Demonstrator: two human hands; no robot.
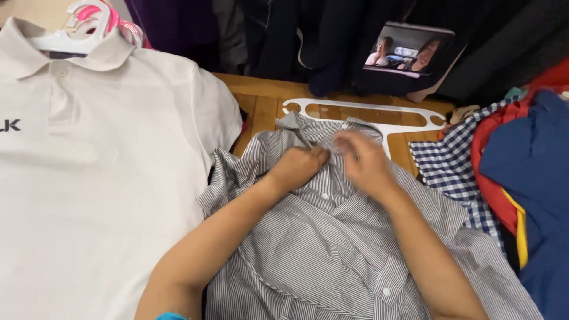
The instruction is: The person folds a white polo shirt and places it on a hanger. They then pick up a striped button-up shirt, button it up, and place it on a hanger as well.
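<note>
Striped shirt [332, 237], grey and white with small white buttons down its front, lies rumpled across the lower middle of the view, its collar toward 12 o'clock. The left hand [298, 167] rests on the cloth just under the collar, fingers curled together and pinching the front edge near the top button. The right hand [364, 161] lies just beside it at 3 o'clock, on the same part of the shirt; it is blurred, so I cannot tell whether its fingers grip the fabric or only press on it.

Beneath the shirt is a wooden table [261, 101], bare only in a small patch at 12 o'clock. Dark garments [284, 35] hang along the far edge.

A white hanger [367, 112] lies flat on the table, touching the collar from 12 o'clock. At 9 o'clock a white polo shirt [106, 178] lies spread out, its collar on a white and pink hanger [89, 26]. At 3 o'clock lie a blue checked cloth [456, 172] and, beyond it, a heap of red and blue clothes [527, 160]. A phone [406, 50] with a lit screen leans among the dark garments at 1 o'clock.
</note>
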